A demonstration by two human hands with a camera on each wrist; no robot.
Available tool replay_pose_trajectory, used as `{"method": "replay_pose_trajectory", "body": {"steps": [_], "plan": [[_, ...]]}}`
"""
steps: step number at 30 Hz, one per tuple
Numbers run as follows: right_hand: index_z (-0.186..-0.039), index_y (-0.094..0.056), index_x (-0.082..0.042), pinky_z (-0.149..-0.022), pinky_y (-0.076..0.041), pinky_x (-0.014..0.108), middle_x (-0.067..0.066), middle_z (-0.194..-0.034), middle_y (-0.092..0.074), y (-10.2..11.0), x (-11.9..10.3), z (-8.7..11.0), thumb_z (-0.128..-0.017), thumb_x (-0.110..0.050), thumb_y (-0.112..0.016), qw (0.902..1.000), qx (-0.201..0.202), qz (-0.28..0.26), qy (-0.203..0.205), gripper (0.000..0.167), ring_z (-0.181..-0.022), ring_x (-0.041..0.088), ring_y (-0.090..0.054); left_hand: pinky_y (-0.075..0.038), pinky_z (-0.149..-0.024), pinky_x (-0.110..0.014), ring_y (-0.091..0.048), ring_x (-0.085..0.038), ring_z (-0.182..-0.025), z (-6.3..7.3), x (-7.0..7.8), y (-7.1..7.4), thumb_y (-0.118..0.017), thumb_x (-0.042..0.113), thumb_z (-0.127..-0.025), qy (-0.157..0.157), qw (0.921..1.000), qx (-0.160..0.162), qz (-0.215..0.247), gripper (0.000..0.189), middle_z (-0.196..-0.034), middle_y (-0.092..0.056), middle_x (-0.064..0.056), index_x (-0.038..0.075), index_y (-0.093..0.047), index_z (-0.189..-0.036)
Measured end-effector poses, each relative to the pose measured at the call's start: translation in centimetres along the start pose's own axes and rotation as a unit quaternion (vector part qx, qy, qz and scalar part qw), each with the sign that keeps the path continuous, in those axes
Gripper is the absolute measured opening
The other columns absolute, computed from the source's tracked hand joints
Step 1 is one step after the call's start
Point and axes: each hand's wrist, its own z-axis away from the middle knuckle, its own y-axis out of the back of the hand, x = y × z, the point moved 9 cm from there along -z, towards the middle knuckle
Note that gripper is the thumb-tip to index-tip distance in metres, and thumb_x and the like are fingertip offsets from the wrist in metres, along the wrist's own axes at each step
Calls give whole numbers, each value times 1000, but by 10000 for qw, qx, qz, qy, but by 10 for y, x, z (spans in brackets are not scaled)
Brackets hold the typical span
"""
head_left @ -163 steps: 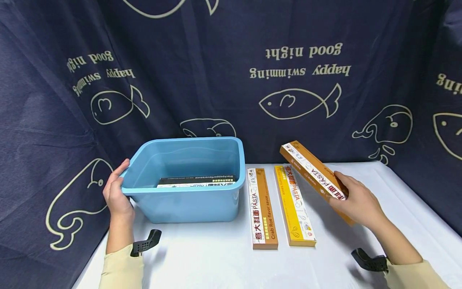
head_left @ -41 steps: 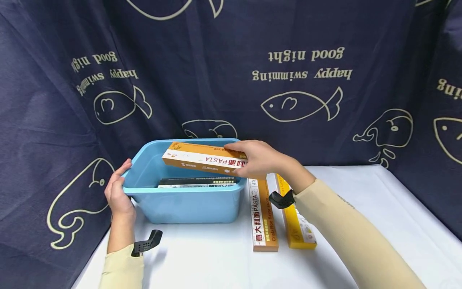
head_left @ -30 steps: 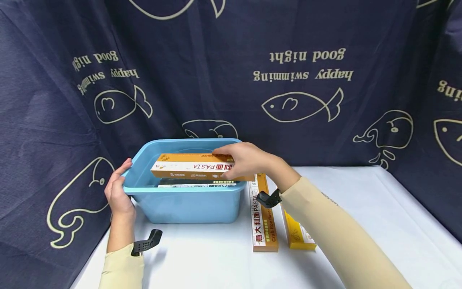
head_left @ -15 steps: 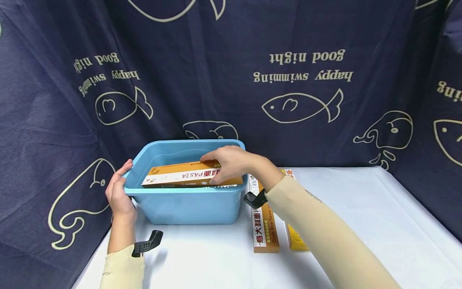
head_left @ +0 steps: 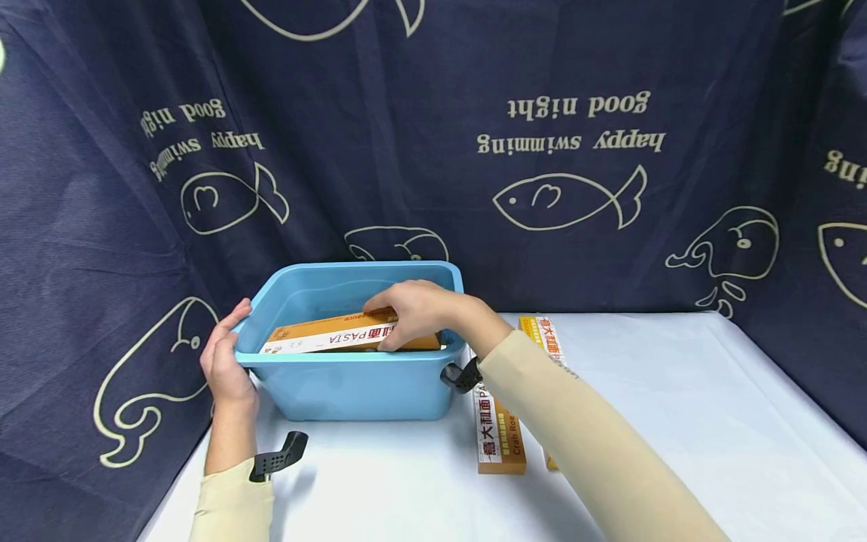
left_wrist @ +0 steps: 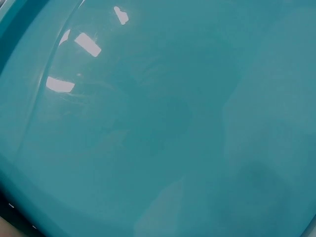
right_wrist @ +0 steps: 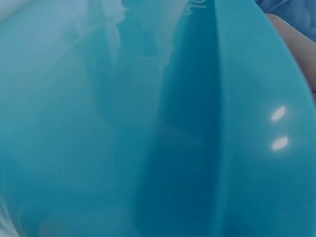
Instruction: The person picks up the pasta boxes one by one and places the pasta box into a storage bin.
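A light blue plastic bin stands on the left part of the table in the head view. My left hand grips its left rim, fingers on the outer side. Inside the bin, my right hand holds an orange-brown pasta box near its right end, thumb on the near side. That box lies low, slightly tilted, its left end lower; it hides most of the dark box beneath. The bin's blue wall fills the left wrist view. In the right wrist view, the bin covers nearly everything except some skin at the right edge.
Right of the bin, a brown crab roe pasta box lies on the white tabletop, partly under the right forearm. Beside it is a yellow pasta box, mostly covered by the sleeve. A navy curtain hangs behind.
My right hand has carried the orange-brown pasta box from the table's right side leftward, over the rim and down into the bin. The left hand has stayed on the rim.
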Motion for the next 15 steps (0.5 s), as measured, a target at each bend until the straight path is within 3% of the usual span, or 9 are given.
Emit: {"method": "replay_pose_trajectory", "body": {"steps": [15], "plan": [[-137, -62, -29, -98, -46, 34, -8, -136, -64, -14, 3, -13, -85, -33, -76, 9993, -325, -115, -113, 55, -117, 11, -58, -40, -98, -18, -57, -17, -128, 0, 0, 0, -31, 2, -91, 13, 10000, 26, 68, 47, -128, -71, -3, -9, -65, -122]]}}
